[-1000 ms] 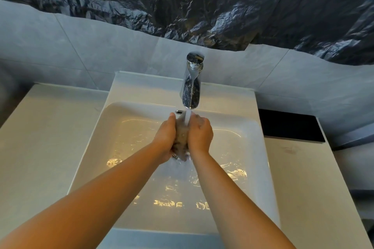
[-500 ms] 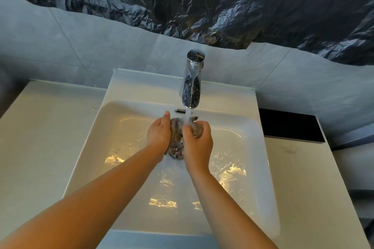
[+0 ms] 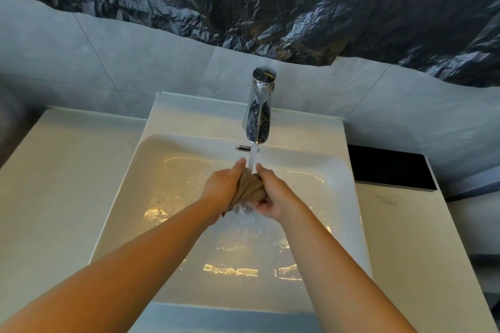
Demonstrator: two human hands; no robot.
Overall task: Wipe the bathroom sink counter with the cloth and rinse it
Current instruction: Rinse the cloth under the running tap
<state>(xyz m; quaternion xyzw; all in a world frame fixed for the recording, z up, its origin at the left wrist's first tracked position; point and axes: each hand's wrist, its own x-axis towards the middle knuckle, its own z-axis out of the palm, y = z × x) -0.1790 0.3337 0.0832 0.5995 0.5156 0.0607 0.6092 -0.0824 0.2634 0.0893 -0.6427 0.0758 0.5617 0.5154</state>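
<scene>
Your left hand (image 3: 223,188) and right hand (image 3: 273,194) both grip the bunched cloth (image 3: 250,189) under the faucet (image 3: 259,108) stream, over the water-filled sink (image 3: 121,197).

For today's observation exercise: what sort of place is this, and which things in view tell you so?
Most likely a bathroom: a white basin set in a counter, a chrome tap running water onto a cloth, and grey wall tiles behind.
</scene>
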